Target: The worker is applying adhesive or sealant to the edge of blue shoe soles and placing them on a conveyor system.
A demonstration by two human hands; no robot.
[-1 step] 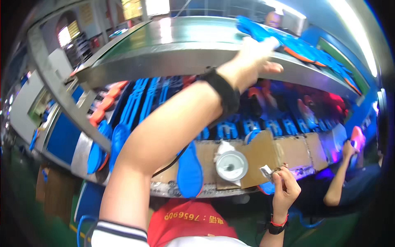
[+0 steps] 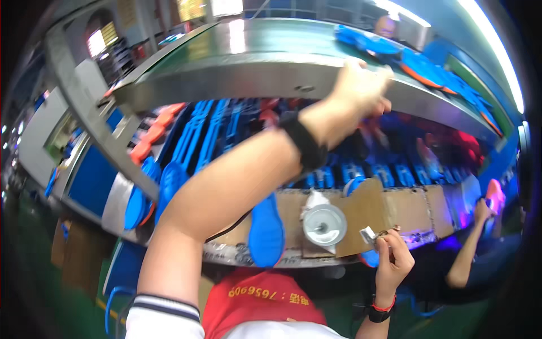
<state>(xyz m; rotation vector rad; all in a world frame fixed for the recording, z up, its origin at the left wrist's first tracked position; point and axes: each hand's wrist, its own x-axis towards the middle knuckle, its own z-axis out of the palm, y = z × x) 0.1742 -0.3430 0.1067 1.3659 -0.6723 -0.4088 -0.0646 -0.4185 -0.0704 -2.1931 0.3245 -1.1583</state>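
Note:
My left arm reaches up to the raised green conveyor. At its metal front edge, my left hand (image 2: 361,90) is blurred, its fingers apart and nothing visible in them. Just beyond the fingertips, blue insoles (image 2: 379,46) lie on the belt. Low on the right, my right hand (image 2: 394,254) pinches a small brush-like tool (image 2: 370,235) with a whitish end; its grip is partly hidden. To the left of that hand, a white cup (image 2: 324,225) stands on the cardboard-covered bench. A blue insole (image 2: 266,231) lies left of the cup, partly behind my forearm.
More blue and orange insoles (image 2: 435,73) run along the conveyor (image 2: 271,48) to the right. Below it are blue racks (image 2: 197,130). A cardboard flap (image 2: 361,212) stands beside the cup. At far right, another person's hand (image 2: 483,210) holds a pink piece.
My left hand has drawn down and back from the blue insole at the conveyor's edge, leaving it on the belt. The view has shifted slightly. My right hand keeps its pinch.

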